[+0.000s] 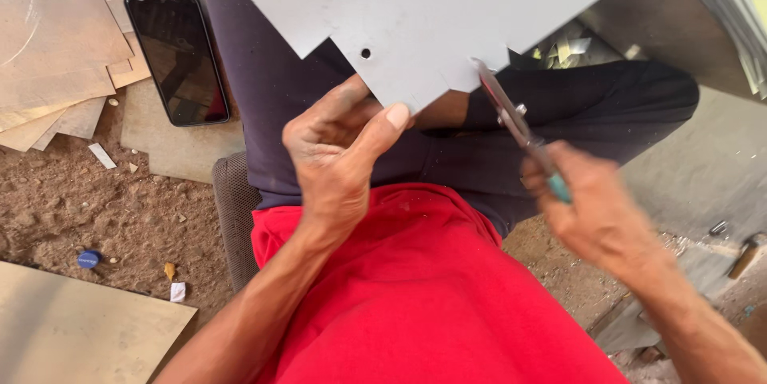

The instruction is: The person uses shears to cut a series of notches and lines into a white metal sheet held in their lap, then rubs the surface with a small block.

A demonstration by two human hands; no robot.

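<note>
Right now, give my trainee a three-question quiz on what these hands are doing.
1. True or false: the left hand grips the grey metal sheet at its lower edge.
2. What does the right hand hold? A) a hammer B) snips with a teal handle C) a phone
3. Fill in: a dark phone lies on a flat board, to the ____ of the left hand in the picture.

Key: 1 true; 2 B; 3 left.

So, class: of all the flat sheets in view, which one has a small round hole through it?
The grey metal sheet pinched by the left hand; no hole shows in the brown boards.
</note>
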